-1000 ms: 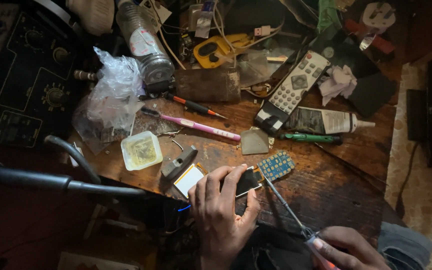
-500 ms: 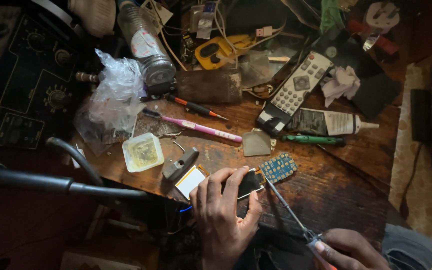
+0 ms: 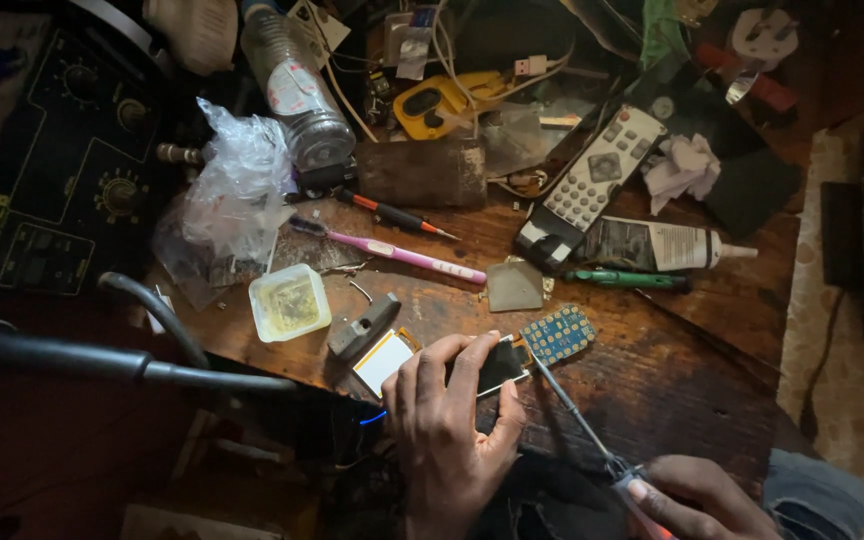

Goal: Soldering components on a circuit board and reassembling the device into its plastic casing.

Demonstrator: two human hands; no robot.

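**Crowded bench, thin tool, small parts near the edge**

The wooden bench [image 3: 672, 380] is packed, and that is the first hazard: whatever gets knocked has little bare wood to land on. The black control unit [image 3: 42, 190] sits at the far left, with a crumpled plastic bag [image 3: 237, 190] and a lying bottle [image 3: 297, 95] crowding the middle. A sharp elbow movement could, I think, roll the bottle into the tools below it.

Nearer the work lie a grey remote control [image 3: 597, 175], a glue tube [image 3: 667, 245], a pink toothbrush [image 3: 402, 255] and a small plastic tub [image 3: 290, 303]. Any of these could be swept over if the hands shift quickly.

The left hand [image 3: 447, 420] lies flat, its fingers spread and pressing down on the opened phone [image 3: 497, 365], which sits close to the near edge of the bench, just beside a white-and-orange battery [image 3: 384, 362]. If the pressure eases, the phone could slide off the edge.

The right hand [image 3: 692, 495] is closed around the handle of a thin screwdriver [image 3: 577, 420], whose tip reaches the spot between the phone and the blue keypad board [image 3: 558, 333]. A slip there could scratch the board or jab the left fingers, since the shaft is long and the light is poor. I cannot tell whether the tip is seated on anything.
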